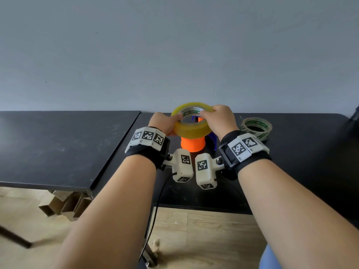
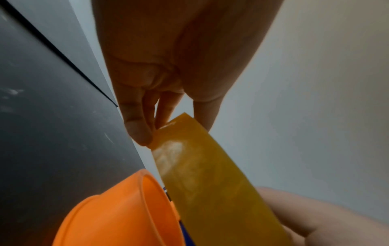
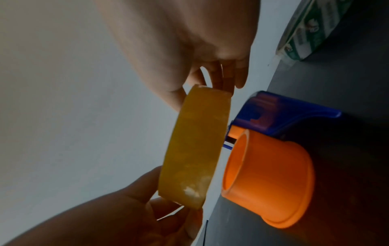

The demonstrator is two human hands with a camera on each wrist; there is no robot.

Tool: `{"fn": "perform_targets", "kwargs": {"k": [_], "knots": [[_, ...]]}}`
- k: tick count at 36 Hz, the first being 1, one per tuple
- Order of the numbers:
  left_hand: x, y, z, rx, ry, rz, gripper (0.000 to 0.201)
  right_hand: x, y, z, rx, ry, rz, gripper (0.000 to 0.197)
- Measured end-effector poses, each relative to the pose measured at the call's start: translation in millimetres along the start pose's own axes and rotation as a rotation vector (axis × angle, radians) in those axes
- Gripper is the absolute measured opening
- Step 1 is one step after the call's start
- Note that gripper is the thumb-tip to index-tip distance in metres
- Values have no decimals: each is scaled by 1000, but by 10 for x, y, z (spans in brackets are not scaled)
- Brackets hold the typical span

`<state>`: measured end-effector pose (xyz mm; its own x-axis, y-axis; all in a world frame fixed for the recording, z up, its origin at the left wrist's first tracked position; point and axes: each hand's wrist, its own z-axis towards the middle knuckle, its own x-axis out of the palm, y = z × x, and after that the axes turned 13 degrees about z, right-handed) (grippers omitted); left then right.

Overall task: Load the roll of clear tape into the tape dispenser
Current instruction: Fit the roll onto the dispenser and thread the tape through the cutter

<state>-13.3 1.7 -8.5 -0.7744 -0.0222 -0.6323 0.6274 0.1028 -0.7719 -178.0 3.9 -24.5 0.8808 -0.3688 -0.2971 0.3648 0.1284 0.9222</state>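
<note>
Head view: I have both hands up at the back of the black tabletop [image 1: 291, 171], near the pale grey wall [image 1: 174, 45]. My left hand [image 1: 162, 123] and my right hand [image 1: 219, 121] hold the yellowish translucent roll of clear tape [image 1: 191, 131] between them, each on its own side. My left thumb lies over the rim with the fingers curled beneath; my right fingers are hooked over the top edge into the hole, where the white and green printed core shows. The roll lies roughly flat and level, lifted just above the orange plastic drum [image 1: 193, 145] of the tape dispenser, not yet seated on it.

The blue plastic frame of the dispenser [image 1: 212, 139] stands on the table right behind and beside the drum. The right wrist camera shows the roll [image 3: 195, 149] edge-on with a narrow gap between it and the open mouth of the orange drum [image 3: 269, 179], and the blue frame [image 3: 273, 114] touching the drum at its far side. There my right fingers [image 3: 227, 79] pinch the roll's upper end and my left hand [image 3: 147, 213] grips its lower end.

The left wrist camera gives the same grasp from the other side: my fingers [image 2: 139, 129] clamp the roll's edge [image 2: 206, 183], with the drum's rim [image 2: 147, 191] close alongside.

To the right on the table lies a second, nearly used-up roll with a green and white core [image 1: 256, 128], apart from my hands.
</note>
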Motion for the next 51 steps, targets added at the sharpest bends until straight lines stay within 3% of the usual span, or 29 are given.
{"fn": "perform_targets", "kwargs": {"k": [7, 16, 27, 33, 42, 51], "knots": [[92, 65, -2, -61, 26, 148, 44, 59, -116, -36, 9, -21, -126, 26], [70, 40, -14, -91, 88, 229, 40, 11, -66, -91, -36, -8, -171, 40], [186, 85, -28, -86, 109, 344, 38, 78, -217, -109, 41, -24, -218, 17], [218, 96, -24, -59, 110, 453, 45, 33, -221, -141, 40, -24, -200, 35], [278, 88, -50, -84, 138, 473, 52, 7, -264, -175, 136, 55, -190, 56], [305, 84, -83, -104, 154, 249, 52, -57, -234, -164, 156, 63, -222, 30]]}}
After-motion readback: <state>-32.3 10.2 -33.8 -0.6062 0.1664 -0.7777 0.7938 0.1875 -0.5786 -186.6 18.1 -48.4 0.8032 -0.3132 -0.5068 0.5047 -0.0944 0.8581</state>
